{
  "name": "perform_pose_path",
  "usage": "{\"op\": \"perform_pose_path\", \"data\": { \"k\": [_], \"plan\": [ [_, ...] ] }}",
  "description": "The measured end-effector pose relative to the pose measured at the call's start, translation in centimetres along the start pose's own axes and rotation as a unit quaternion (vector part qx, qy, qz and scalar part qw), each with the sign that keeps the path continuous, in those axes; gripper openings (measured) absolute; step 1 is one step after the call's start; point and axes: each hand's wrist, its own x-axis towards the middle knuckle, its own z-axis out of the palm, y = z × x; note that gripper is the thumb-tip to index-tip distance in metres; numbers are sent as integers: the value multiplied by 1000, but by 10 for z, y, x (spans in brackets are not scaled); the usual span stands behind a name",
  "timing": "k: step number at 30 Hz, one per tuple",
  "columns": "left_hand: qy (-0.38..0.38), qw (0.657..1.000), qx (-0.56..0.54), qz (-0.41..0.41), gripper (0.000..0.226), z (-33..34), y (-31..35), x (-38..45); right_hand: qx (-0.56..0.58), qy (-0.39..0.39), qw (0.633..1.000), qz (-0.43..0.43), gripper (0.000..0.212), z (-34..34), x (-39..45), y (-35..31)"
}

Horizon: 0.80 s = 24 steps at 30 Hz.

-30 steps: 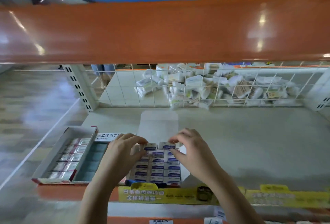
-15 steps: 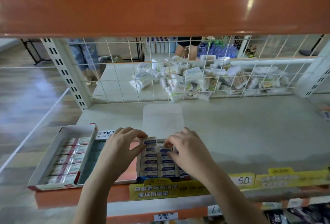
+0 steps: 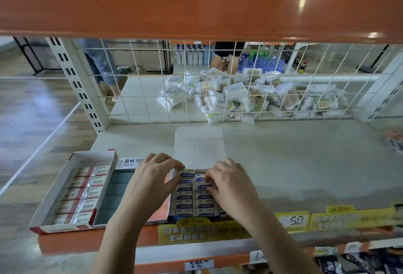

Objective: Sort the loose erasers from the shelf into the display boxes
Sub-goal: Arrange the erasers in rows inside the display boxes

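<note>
A display box (image 3: 173,213) of blue-and-white wrapped erasers (image 3: 184,196) sits at the shelf's front edge, its white lid flap (image 3: 198,145) lying open behind it. My left hand (image 3: 150,183) pinches the top-left eraser (image 3: 187,173) in the box between thumb and fingers. My right hand (image 3: 231,183) rests with curled fingertips on the erasers of the right column near the back row. To the left stands a red-and-white display box (image 3: 54,204) with a row of red-wrapped erasers (image 3: 84,194) and a column of dark green ones (image 3: 113,195).
An orange shelf beam (image 3: 196,0) hangs low overhead. A white wire grid (image 3: 218,81) closes the back, with packets of cotton swabs (image 3: 239,97) piled behind it. Yellow price tags (image 3: 292,221) line the shelf's front edge. People's legs show beyond the grid.
The camera has dropped lower and closer under the beam. Both hands stay on the back row of the blue-eraser box, the left thumb and fingers closing on the top-left eraser.
</note>
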Motion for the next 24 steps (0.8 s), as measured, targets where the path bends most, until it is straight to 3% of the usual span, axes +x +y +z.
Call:
{"op": "perform_pose_path", "data": {
  "k": [13, 24],
  "plan": [
    [-58, 986, 151, -37, 25, 1, 23, 5, 33, 27, 999, 19, 18, -3, 0, 15],
    [-52, 982, 168, -72, 27, 7, 20, 1, 34, 42, 998, 30, 17, -6, 0, 28]
  ]
}}
